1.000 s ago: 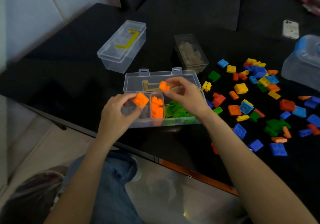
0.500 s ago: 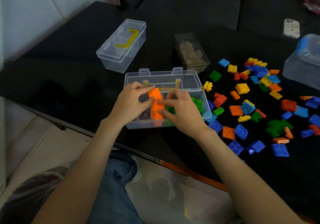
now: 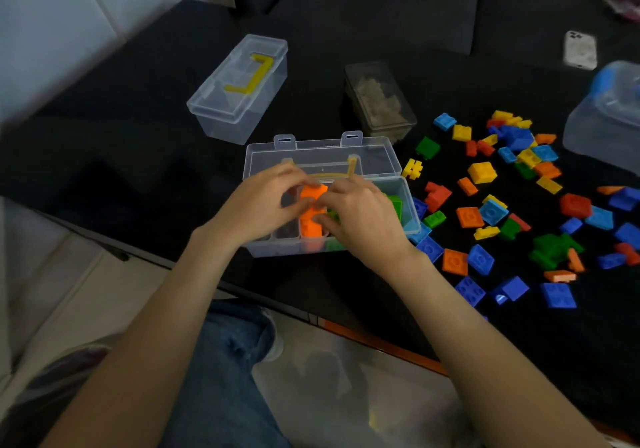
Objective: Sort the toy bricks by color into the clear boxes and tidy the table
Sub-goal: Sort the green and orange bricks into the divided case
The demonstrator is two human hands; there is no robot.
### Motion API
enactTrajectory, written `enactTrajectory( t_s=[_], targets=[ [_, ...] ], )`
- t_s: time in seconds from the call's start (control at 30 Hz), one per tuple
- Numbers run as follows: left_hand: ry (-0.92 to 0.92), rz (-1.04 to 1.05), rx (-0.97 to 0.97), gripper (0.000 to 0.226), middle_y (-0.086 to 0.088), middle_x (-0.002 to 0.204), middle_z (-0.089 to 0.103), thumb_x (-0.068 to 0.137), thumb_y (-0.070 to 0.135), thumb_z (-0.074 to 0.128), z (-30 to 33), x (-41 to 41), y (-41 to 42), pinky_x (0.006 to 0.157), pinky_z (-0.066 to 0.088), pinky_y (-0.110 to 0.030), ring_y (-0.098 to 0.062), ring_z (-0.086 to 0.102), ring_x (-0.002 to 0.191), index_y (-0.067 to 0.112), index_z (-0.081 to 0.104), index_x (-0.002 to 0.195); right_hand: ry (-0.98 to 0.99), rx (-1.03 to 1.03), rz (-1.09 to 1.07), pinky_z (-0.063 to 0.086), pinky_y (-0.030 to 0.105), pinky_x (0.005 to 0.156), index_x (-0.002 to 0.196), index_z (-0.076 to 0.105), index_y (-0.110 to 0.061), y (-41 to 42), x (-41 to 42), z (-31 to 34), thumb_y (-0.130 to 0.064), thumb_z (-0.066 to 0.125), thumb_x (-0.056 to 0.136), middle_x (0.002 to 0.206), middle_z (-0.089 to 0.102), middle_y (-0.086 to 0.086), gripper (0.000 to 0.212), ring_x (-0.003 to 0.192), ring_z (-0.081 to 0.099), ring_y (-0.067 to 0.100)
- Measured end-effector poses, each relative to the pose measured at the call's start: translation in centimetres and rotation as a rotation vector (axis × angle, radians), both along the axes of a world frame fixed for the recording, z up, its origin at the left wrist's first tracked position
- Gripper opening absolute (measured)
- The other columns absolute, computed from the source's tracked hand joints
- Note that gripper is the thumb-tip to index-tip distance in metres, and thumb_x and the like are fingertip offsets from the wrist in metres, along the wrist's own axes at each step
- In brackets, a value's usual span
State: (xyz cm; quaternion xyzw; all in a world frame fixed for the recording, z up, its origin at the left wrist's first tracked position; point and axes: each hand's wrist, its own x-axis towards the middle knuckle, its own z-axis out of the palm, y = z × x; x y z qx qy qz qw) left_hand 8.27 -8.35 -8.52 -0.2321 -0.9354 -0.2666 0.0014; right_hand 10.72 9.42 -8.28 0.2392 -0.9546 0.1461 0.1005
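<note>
Black tabletop (image 3: 138, 156), sofa behind. Open clear box (image 3: 322, 156) up front: orange bricks (image 3: 311, 219) stacked in a middle slot, green bricks (image 3: 394, 205) to their right. Left hand (image 3: 263, 205) and right hand (image 3: 360, 219) both pinching at the orange stack, grip hard to read, fingers overlapping. Closed clear box (image 3: 239, 91) far left, yellow handle only. Dark tub (image 3: 379, 101), contents murky. Loose bricks (image 3: 519, 212) scattered right.

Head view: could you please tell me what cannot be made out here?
- Open box, head view: both hands hide most of its compartments.
- Left hand, right hand: whether either grips an orange brick is unclear.
- Dark box: contents too dim.
- Container: cut by the right edge.
</note>
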Motion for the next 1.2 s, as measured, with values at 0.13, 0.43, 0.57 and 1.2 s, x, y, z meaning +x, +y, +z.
enactTrajectory(
  t_s=[0.13,0.43,0.57,1.2],
  targets=[
    [-0.014,0.042,0.095,0.029,0.008,0.12,0.055,0.091,0.032,0.056,-0.5,0.3,0.1,0.086,0.042,-0.018,-0.002,0.051,0.107,0.026,0.06,0.118,-0.068,-0.039,0.054,0.048,0.034,0.075,0.093,0.067,-0.017,0.8,0.0,0.1,-0.03,0.078,0.072,0.094,0.065,0.003,0.027,0.092,0.059,0.024],
    [0.073,0.038,0.129,0.03,0.007,0.113,0.061,0.089,0.034,0.052,-1.8,1.0,0.2,0.092,0.046,-0.028,-0.005,0.054,0.107,0.02,0.062,0.113,-0.295,-0.132,-0.104,0.052,0.04,0.077,0.094,0.063,-0.015,0.5,0.8,0.5,-0.039,0.063,0.086,0.09,0.067,0.003,0.025,0.085,0.063,0.02],
    [0.068,0.037,0.153,0.03,0.005,0.11,0.063,0.089,0.035,0.052,-1.7,1.0,0.3,0.086,0.046,-0.027,-0.005,0.054,0.101,0.02,0.064,0.112,-0.276,-0.052,-0.229,0.051,0.036,0.075,0.102,0.062,-0.014,-0.6,1.6,0.9,-0.045,0.057,0.088,0.096,0.066,0.005,0.034,0.09,0.064,0.024],
    [-0.141,-0.025,0.116,0.053,0.012,0.131,0.046,0.08,0.035,0.071,-0.7,0.9,-0.6,0.088,0.026,-0.01,0.0,0.032,0.119,0.027,0.053,0.129,-0.183,-0.123,-0.085,0.051,0.036,0.079,0.101,0.057,-0.014,-1.3,1.3,1.5,-0.028,0.068,0.084,0.108,0.06,0.005,0.025,0.094,0.061,0.022]
  ],
)
